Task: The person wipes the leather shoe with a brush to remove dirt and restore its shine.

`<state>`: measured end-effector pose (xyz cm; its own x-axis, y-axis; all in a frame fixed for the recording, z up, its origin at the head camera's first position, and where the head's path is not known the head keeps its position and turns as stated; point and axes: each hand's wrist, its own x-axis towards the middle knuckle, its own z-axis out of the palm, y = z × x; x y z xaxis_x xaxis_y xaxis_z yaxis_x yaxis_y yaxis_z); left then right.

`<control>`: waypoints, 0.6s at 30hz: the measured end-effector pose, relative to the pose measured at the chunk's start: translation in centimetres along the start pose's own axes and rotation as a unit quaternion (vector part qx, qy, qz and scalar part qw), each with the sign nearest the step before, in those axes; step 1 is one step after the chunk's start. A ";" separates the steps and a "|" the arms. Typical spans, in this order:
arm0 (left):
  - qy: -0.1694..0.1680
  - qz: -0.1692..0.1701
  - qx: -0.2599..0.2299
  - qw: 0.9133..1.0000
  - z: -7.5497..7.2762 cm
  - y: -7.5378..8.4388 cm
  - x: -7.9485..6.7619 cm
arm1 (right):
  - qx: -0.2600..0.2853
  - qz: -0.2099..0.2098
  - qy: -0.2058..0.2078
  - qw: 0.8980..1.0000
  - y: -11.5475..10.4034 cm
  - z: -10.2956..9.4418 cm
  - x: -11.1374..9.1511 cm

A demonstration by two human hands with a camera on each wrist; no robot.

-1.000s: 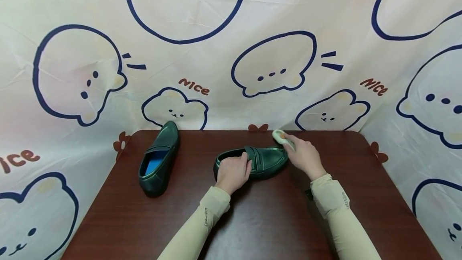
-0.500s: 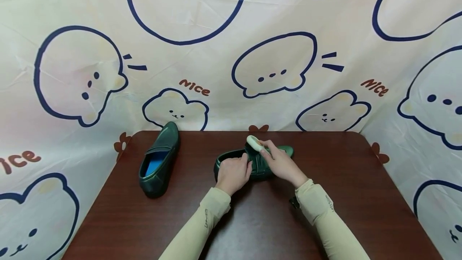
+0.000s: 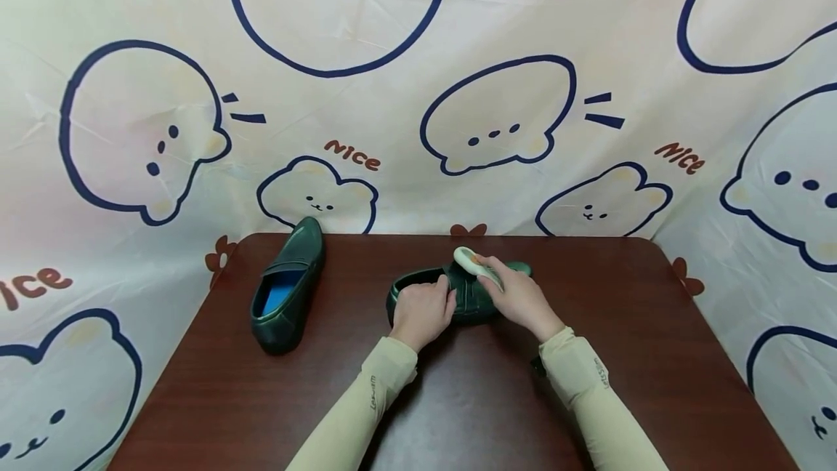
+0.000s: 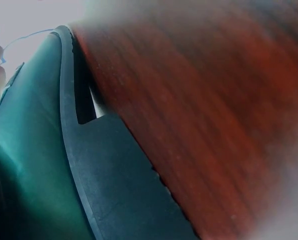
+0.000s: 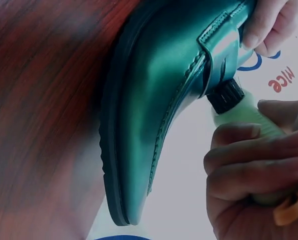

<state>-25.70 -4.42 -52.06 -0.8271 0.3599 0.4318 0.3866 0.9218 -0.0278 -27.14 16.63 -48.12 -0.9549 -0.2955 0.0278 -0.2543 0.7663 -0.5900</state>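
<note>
The right hand (image 3: 519, 302) curls its fingers round a pale green brush (image 3: 467, 260), its black bristles (image 5: 226, 97) against the strap (image 5: 223, 50) of a green shoe (image 3: 476, 304) on the tabletop (image 3: 484, 405). The left hand (image 3: 421, 312) grips the shoe's opening. Both forearms reach forward, angled inward.

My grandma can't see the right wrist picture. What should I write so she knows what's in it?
A right hand grips a pale green brush, its black bristles against the strap of a shiny green shoe. At the top right, the left hand holds the shoe. A brown table shows on the left.
</note>
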 end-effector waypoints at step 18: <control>0.009 0.002 -0.002 1.000 0.1 0.0 -0.1 | -0.074 0.070 0.017 0.995 3.2 -1.3 -0.7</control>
<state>-25.66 -4.46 -52.20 -0.8180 0.3615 0.4474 0.3920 0.9196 -0.0264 -27.46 20.04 -48.93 -0.9865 -0.1629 -0.0178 -0.1362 0.8752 -0.4641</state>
